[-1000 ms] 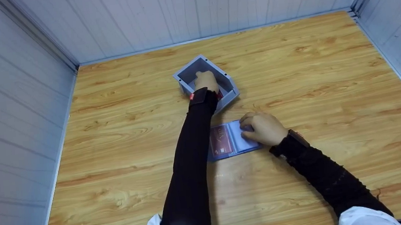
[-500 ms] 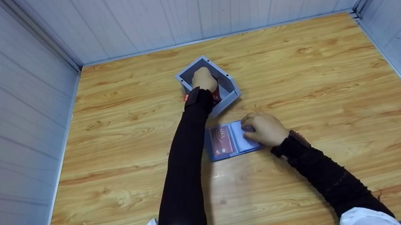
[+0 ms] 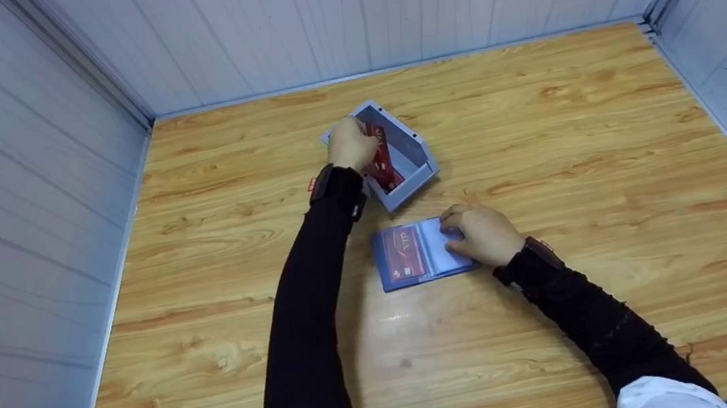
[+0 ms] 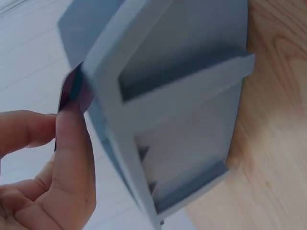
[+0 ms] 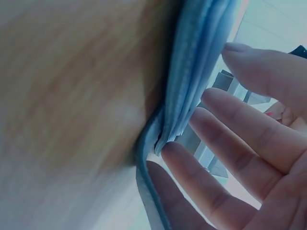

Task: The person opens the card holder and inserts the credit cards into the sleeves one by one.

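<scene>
My left hand (image 3: 351, 144) pinches a red card (image 3: 380, 149) between thumb and fingers, over the left rim of a grey open box (image 3: 413, 191). In the left wrist view the card (image 4: 72, 88) is seen nearly edge-on beside the box wall (image 4: 182, 91). More red shows at the box bottom below it. In front of the box a blue card holder (image 3: 381, 267) lies spread open, with a red VIP card (image 3: 403, 254) in its left clear sleeve. My right hand (image 3: 483, 235) rests its fingertips on the right-hand sleeves (image 5: 196, 62), fingers fairly straight.
The wooden table (image 3: 208, 283) is bounded by a white panel wall (image 3: 383, 17) at the back and further panels on the left and right. The grey box stands angled, left of the table's middle.
My left hand has come up and left out of the box, bringing the red card into view. My right hand and the card holder stay in place.
</scene>
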`<action>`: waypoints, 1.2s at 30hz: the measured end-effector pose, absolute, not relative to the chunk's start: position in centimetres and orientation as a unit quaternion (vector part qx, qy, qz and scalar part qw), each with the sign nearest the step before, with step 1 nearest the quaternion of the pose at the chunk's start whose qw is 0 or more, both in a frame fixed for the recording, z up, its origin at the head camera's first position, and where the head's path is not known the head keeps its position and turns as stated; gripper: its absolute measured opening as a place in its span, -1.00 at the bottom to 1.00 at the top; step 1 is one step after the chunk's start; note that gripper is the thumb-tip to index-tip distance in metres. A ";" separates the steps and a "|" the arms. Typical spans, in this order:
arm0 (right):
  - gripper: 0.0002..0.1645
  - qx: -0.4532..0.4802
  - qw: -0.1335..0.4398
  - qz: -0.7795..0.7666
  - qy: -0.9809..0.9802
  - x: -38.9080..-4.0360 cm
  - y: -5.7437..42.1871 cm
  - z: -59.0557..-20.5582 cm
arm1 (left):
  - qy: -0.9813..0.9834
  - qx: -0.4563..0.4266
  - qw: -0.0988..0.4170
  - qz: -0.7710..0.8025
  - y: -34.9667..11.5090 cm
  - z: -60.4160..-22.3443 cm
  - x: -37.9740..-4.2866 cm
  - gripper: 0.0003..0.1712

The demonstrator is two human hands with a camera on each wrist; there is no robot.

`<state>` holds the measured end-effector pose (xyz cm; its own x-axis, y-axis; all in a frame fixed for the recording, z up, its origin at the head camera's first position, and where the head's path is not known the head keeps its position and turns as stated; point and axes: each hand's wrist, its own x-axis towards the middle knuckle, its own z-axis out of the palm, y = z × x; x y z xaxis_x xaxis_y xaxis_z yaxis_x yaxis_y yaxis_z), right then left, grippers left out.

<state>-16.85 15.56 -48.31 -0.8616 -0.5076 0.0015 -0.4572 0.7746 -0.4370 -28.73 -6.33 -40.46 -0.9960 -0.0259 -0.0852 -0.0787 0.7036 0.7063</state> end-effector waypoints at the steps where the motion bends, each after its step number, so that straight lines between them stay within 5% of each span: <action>1: -0.63 -0.255 0.059 -0.214 0.941 -16.8 15.5 -48.2 | 0.919 -0.031 0.028 0.391 -6.6 -40.3 -28.6 -0.61; 6: -0.63 -0.262 0.057 -0.205 0.941 -16.7 15.5 -48.1 | 0.892 -0.031 0.023 0.449 -7.7 -39.7 -27.2 -0.98; 13: -0.50 -0.277 0.071 -0.177 0.942 -16.3 16.0 -48.3 | 0.868 0.011 0.037 0.496 -8.2 -40.2 -24.5 -0.75; 28: -0.21 -0.315 0.097 -0.127 0.936 -15.3 17.4 -48.3 | 0.806 0.037 0.160 0.569 -8.1 -43.8 -18.2 -0.81; 36: -0.20 -0.313 0.091 -0.122 0.938 -15.1 17.6 -48.4 | 0.807 0.038 0.200 0.554 -7.6 -46.2 -17.0 -0.52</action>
<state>-15.15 17.59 -48.42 -0.7882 -0.6082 -0.0942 -0.5640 0.7750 -0.2852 -17.00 -7.63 -46.23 -0.9167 0.2839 -0.2811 -0.1606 0.3823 0.9100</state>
